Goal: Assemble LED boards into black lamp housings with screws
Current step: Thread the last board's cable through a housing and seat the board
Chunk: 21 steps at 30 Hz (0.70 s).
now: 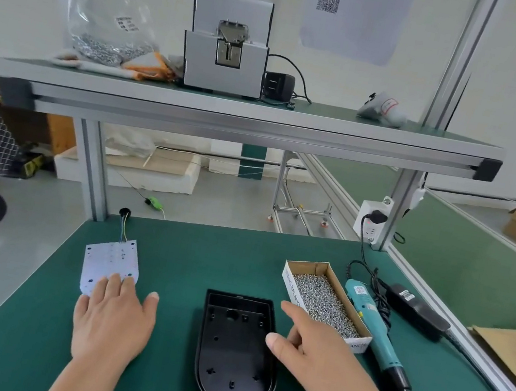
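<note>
Running near-to-far, housing (235,356) rounded end nearest

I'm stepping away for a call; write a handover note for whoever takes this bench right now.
Left hand: flat, fingertips on the LED board, left on the mat.
Right hand: holds nothing, over the right rim of the black housing.
Housing empty, open side up.
Screw box and screwdriver on the right.
Done: nothing fitted.
Left: seat board, drive screws.
</note>
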Each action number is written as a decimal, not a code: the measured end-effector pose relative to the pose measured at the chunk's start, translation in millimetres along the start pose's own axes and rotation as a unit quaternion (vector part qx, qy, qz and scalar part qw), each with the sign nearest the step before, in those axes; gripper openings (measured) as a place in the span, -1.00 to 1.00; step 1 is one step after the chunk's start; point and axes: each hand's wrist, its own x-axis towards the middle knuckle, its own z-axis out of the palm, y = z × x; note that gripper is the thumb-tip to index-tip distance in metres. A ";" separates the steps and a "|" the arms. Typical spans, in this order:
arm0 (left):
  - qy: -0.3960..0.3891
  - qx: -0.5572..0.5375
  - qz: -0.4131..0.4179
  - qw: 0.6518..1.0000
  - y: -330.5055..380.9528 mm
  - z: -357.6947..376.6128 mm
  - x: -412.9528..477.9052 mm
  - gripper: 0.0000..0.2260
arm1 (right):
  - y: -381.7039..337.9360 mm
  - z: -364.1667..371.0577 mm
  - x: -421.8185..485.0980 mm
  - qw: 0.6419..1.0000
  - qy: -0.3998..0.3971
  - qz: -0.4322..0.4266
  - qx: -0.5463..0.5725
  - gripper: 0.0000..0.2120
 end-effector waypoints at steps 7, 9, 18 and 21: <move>0.036 0.043 0.004 0.998 11.7 -11.5 -7.3 -0.71 | -4.0 1.0 3.4 0.998 0.059 -0.013 0.035 -0.44; 0.047 0.062 0.013 0.997 17.3 -18.8 -12.2 -0.71 | -11.9 0.8 7.4 0.996 0.083 -0.024 0.027 -0.55; 0.005 0.002 0.008 1.000 19.4 -17.6 -10.7 -0.83 | -78.7 14.6 92.4 0.991 0.070 -0.101 -0.043 -0.78; -0.003 0.016 0.015 1.000 19.3 -19.8 -12.0 -0.84 | -100.9 38.4 133.2 0.989 0.000 -0.121 -0.088 -0.66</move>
